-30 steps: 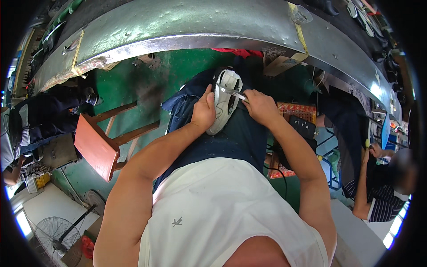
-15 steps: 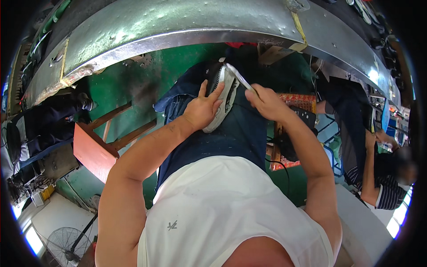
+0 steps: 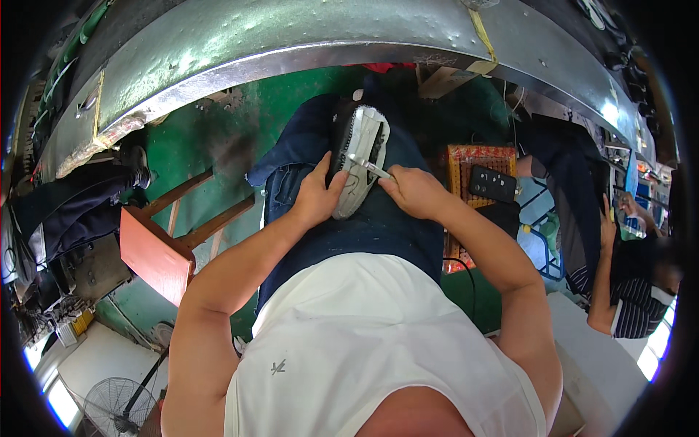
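Across my lap lies a shoe upper, dark on its left side, with its pale grey-white underside facing up and a jagged edge running round it. My left hand is closed on the shoe's left side, thumb and forefinger against its edge. In my right hand is a slim metal hand tool with a pale handle; its exact kind is too small to tell. The tool's tip rests at the middle of the underside, pointing left.
A metal-covered bench edge curves across in front. On the left stands a reddish stool. To the right, a dark device with buttons lies on a woven seat. Beyond it sits another person. A fan stands lower left.
My right hand has brought the tool down and nearer, from the shoe's far end to its middle. My left hand has shifted slightly nearer along the shoe's left side.
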`<control>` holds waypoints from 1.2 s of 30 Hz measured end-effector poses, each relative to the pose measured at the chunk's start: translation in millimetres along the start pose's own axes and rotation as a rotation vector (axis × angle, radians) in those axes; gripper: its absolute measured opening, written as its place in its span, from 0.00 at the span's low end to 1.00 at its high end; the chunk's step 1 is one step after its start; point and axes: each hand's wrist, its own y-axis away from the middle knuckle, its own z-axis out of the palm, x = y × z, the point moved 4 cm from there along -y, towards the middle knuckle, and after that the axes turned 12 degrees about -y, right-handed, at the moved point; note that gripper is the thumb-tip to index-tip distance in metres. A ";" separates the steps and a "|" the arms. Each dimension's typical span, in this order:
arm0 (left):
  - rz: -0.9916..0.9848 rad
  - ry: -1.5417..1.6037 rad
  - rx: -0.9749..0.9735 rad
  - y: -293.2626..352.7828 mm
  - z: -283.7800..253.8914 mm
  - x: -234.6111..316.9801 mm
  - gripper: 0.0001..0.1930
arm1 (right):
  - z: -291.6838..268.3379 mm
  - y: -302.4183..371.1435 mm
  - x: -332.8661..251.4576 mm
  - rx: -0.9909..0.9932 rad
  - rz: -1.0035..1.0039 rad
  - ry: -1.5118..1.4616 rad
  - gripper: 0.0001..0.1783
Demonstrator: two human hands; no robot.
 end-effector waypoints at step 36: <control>-0.021 0.492 -0.193 -63.5 60.4 -58.1 0.32 | -35.3 48.1 6.4 -0.216 0.067 -0.230 0.29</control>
